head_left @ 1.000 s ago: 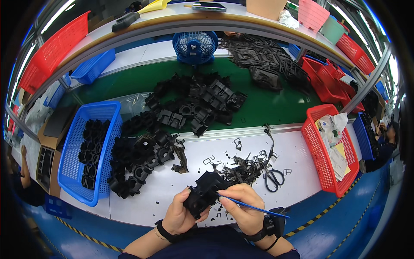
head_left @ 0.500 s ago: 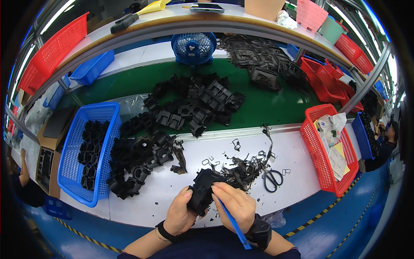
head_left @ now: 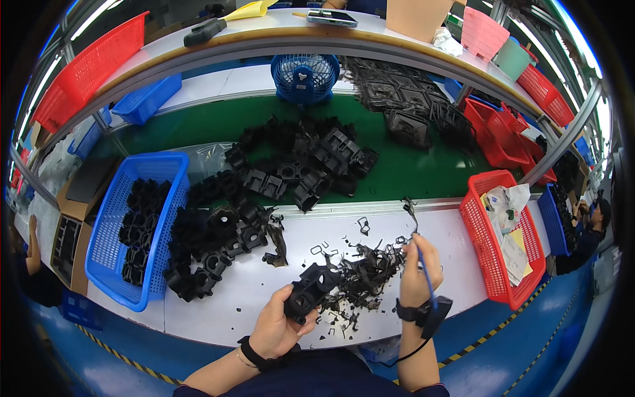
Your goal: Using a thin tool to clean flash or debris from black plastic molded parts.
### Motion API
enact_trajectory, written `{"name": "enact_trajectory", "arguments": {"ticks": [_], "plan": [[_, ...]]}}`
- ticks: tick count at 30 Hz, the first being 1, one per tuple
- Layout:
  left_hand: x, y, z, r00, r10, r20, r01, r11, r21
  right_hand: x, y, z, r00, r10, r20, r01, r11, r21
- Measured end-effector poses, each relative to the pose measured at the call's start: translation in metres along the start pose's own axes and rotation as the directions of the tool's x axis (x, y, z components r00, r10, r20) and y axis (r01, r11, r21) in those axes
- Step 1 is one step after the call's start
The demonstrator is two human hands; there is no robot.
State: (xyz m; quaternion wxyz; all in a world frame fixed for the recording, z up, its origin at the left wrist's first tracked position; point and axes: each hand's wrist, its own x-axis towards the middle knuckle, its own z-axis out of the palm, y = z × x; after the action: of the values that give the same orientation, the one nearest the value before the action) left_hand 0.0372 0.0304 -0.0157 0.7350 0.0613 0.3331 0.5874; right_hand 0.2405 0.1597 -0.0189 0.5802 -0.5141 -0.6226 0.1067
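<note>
My left hand [head_left: 272, 325] grips a black moulded plastic part [head_left: 312, 290] with openings, holding it tilted above the white table's front. To the right, my right hand [head_left: 421, 270] is closed around a slim blue-handled tool [head_left: 430, 283], apart from the part. Its fingertips are by a thin dark strand [head_left: 411, 213] beside a heap of black plastic scraps [head_left: 368, 274]; whether they touch it I cannot tell. The scissors are hidden around my right hand. Left of the held part lies a pile of similar black parts [head_left: 215, 255].
A blue basket [head_left: 173, 225] of black parts stands left; a red basket [head_left: 471, 221] with papers and bags stands right. More black parts [head_left: 307, 159] cover the green surface behind, below a blue fan [head_left: 304, 78]. A raised shelf [head_left: 264, 41] spans the back. Other people work at both sides.
My right hand has moved away from the black part, rightward and forward, with the blue tool in it. The left hand still holds the part, which has turned to lie more level.
</note>
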Motion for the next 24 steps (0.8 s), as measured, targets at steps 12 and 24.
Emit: {"name": "enact_trajectory", "arguments": {"ticks": [12,24], "plan": [[0.008,0.003,0.010,0.993,0.121,-0.006,-0.120,0.990,0.072,-0.040,-0.077,-0.024,0.635,0.261,0.727,-0.647,0.694,0.316],[0.004,-0.003,0.012,0.978,0.199,0.063,-0.206,0.970,0.131,-0.045,-0.094,-0.019,0.648,0.028,0.761,-0.526,0.739,0.421]]}}
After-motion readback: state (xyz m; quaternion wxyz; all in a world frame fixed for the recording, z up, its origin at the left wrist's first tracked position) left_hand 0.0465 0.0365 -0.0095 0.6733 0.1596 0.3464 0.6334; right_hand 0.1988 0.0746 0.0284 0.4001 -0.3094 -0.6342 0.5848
